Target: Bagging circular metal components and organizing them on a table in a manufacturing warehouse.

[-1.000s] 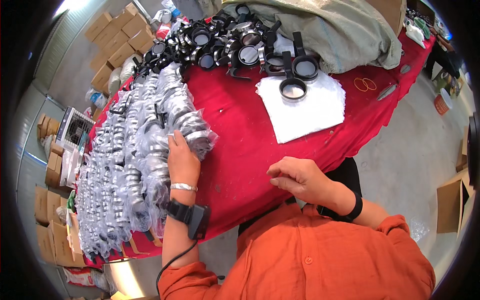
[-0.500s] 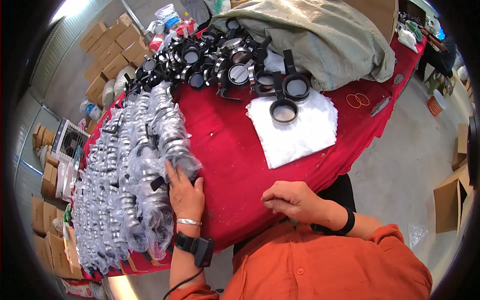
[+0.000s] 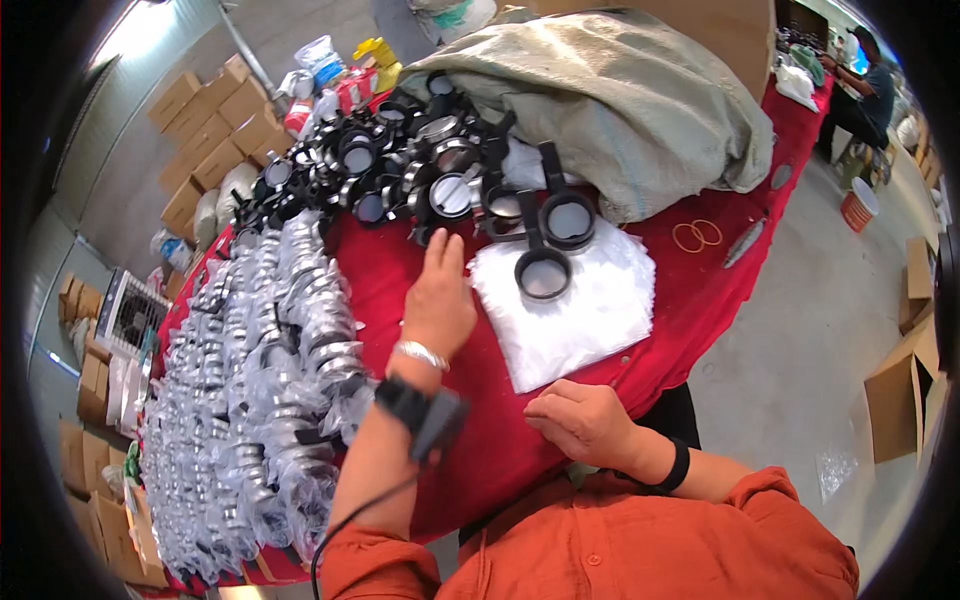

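The left hand [image 3: 437, 300] stretches flat over the red desk [image 3: 420, 270], fingers spread and empty, reaching toward the black round magnifiers [image 3: 545, 268] lying on a stack of clear plastic bags [image 3: 570, 320]. The right hand [image 3: 585, 422] rests loosely curled at the desk edge, holding nothing. The magnifiers look rigid and light, with a lens that could scratch, so the handle seems the safest hold. Bagged pieces [image 3: 260, 380] lie in rows to the left.
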`<action>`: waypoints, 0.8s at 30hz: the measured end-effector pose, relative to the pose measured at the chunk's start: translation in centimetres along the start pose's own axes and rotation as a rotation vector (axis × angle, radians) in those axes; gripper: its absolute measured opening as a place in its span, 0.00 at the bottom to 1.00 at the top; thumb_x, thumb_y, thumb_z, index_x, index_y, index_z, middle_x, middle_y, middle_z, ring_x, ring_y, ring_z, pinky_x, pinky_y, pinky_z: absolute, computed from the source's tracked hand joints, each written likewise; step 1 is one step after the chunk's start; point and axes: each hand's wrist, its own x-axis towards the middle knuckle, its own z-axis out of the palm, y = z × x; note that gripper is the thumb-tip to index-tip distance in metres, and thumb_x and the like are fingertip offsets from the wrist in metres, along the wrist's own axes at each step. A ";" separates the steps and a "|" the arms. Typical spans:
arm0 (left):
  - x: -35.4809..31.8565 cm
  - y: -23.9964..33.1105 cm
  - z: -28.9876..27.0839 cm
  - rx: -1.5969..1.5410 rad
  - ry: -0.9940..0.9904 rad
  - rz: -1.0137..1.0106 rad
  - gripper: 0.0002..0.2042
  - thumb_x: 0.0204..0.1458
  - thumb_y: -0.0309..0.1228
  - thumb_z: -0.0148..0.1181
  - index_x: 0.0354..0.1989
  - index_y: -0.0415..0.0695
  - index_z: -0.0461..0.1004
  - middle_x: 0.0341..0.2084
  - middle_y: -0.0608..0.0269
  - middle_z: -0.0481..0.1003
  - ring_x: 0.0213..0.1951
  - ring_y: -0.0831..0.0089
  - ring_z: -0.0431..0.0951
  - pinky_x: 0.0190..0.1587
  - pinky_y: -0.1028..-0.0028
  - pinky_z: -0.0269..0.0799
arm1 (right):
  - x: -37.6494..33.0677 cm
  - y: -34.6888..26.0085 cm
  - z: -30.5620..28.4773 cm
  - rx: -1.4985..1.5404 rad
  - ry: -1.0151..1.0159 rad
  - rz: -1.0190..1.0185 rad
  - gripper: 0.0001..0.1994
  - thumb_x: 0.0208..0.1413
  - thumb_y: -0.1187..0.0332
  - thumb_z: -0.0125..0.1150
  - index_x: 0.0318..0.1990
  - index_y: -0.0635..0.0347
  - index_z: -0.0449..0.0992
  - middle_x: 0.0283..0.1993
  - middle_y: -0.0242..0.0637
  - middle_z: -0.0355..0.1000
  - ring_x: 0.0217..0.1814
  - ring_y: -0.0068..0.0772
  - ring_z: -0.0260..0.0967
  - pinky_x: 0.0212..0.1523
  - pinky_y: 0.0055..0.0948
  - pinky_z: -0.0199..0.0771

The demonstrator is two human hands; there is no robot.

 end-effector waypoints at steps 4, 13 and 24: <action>2.0 -4.7 2.0 0.220 -0.190 0.002 0.20 0.45 0.23 0.50 0.51 0.40 0.64 0.50 0.50 0.67 0.46 0.52 0.71 0.47 0.61 0.70 | 0.1 0.0 0.1 0.051 0.003 -0.012 0.07 0.45 0.76 0.62 0.33 0.61 0.74 0.28 0.38 0.70 0.27 0.36 0.71 0.26 0.27 0.72; -3.8 1.0 -2.2 0.246 -0.275 -0.150 0.08 0.45 0.30 0.58 0.27 0.38 0.69 0.30 0.48 0.68 0.35 0.47 0.71 0.37 0.55 0.67 | 0.1 0.6 -2.0 0.270 0.021 0.089 0.04 0.50 0.72 0.59 0.32 0.60 0.73 0.27 0.38 0.67 0.28 0.40 0.68 0.28 0.33 0.69; -9.6 7.9 -6.4 -0.337 -0.082 -0.258 0.10 0.47 0.28 0.60 0.36 0.36 0.73 0.25 0.54 0.71 0.24 0.63 0.73 0.28 0.69 0.69 | 3.0 4.1 -2.2 -0.549 0.049 0.173 0.05 0.45 0.66 0.60 0.29 0.56 0.75 0.30 0.42 0.70 0.34 0.39 0.70 0.35 0.38 0.66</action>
